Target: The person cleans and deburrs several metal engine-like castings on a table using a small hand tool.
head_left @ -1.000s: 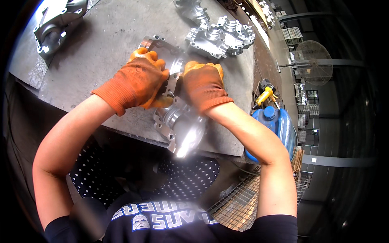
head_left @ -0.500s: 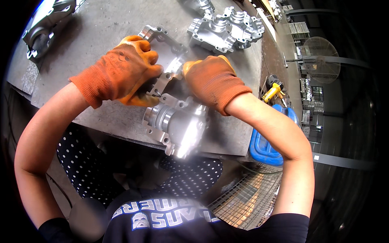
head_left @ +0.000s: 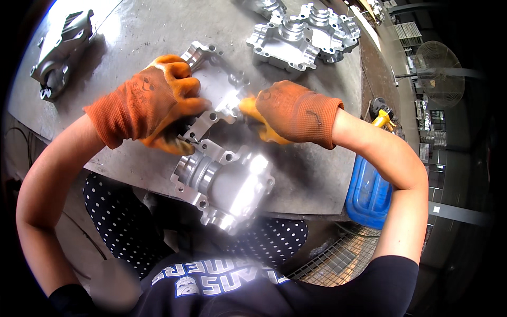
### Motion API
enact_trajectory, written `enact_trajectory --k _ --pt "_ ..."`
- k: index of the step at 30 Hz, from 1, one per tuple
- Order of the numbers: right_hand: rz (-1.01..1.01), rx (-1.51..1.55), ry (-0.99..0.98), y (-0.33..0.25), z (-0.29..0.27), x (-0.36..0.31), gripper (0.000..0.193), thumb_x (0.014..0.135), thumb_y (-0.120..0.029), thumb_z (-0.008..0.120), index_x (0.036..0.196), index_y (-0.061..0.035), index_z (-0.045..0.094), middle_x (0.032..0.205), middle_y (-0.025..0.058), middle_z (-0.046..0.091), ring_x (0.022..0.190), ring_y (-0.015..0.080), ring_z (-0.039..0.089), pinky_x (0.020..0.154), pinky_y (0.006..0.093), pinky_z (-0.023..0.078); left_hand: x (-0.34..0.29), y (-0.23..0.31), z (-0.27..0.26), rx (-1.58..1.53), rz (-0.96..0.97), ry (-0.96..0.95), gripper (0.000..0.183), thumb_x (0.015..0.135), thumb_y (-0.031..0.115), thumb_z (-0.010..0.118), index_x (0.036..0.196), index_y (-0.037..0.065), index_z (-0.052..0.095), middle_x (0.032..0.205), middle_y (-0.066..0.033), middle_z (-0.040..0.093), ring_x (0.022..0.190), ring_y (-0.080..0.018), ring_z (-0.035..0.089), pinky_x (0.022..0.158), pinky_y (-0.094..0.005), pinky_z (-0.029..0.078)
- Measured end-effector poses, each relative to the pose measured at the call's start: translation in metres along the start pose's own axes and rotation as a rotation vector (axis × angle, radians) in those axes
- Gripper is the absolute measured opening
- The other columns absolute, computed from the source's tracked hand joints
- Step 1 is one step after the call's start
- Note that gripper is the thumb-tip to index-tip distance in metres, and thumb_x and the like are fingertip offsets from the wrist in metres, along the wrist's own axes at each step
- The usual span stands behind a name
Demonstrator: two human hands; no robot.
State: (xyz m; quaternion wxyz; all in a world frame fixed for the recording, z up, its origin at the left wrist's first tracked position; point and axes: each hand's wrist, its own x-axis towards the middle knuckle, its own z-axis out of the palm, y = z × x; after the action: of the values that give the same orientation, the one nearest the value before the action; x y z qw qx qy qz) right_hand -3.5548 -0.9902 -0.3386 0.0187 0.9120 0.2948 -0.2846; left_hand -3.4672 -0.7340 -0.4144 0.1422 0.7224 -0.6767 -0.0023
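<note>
Two silvery metal castings lie on the metal table before me. The farther casting (head_left: 214, 79) has its hollow side up and shines brightly at its right edge. My left hand (head_left: 169, 100), in an orange knit glove, is closed over its left edge. Beside its right edge my right hand (head_left: 288, 112), gloved the same way, is closed, the fingertips at the bright rim. Whatever its fingers hold is hidden. The nearer casting (head_left: 224, 182), rounded side up with a ringed bore at its left, lies touching or close to the farther one, at the table's front edge.
Several more castings (head_left: 288, 45) sit together at the far right of the table (head_left: 132, 31). A darker casting (head_left: 63, 53) stands at the far left. Off the right edge are a yellow-handled tool (head_left: 381, 119), a blue plastic bin (head_left: 364, 198), a wire mesh basket (head_left: 330, 264) and a large fan (head_left: 440, 71).
My right hand has turned and shifted slightly right, its thumb side showing more. My left hand stays on the casting's left edge. The whole view has shifted a little.
</note>
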Motion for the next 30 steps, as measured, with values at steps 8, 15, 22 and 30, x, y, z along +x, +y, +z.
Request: enact_trajectory --k 8,15,22,30 --pt "-0.124 0.782 0.168 0.013 0.026 -0.014 0.037 0.086 -0.011 0.064 0.121 0.0007 0.064 0.095 0.0144 0.07 0.083 0.0237 0.068 0.075 0.0355 0.054 0.003 -0.009 0.003 0.115 0.062 0.017 0.079 0.061 0.053 0.08 0.129 0.014 0.065 0.111 -0.0073 0.061 0.113 -0.0296 0.055 0.11 -0.0472 0.037" --pt "0.369 1.359 0.521 -0.028 0.064 -0.085 0.029 0.103 -0.029 0.057 0.112 -0.0021 0.062 0.08 0.0029 0.064 0.064 0.008 0.058 0.056 0.0238 0.048 -0.005 0.0 -0.014 0.33 -0.049 0.211 0.073 0.068 0.029 0.081 0.137 0.015 0.059 0.132 -0.0104 0.061 0.133 -0.0292 0.051 0.123 -0.0462 0.028" --pt "0.46 1.248 0.832 -0.063 0.136 -0.11 0.028 0.099 -0.025 0.062 0.11 0.0002 0.062 0.088 0.0055 0.066 0.077 0.0133 0.064 0.066 0.0291 0.053 -0.018 0.165 -0.012 0.049 -0.569 0.44 0.053 0.072 0.023 0.08 0.121 0.006 0.066 0.101 -0.0128 0.068 0.096 -0.0316 0.063 0.106 -0.0467 0.044" --pt "0.615 -0.107 0.558 -0.098 0.101 -0.068 0.025 0.086 -0.029 0.073 0.102 -0.0133 0.06 0.096 0.0073 0.073 0.087 0.0293 0.072 0.074 0.044 0.054 -0.016 0.217 0.059 0.045 -0.632 0.291 0.05 0.071 0.029 0.08 0.115 0.012 0.067 0.108 -0.0053 0.064 0.119 -0.026 0.056 0.116 -0.0558 0.03"
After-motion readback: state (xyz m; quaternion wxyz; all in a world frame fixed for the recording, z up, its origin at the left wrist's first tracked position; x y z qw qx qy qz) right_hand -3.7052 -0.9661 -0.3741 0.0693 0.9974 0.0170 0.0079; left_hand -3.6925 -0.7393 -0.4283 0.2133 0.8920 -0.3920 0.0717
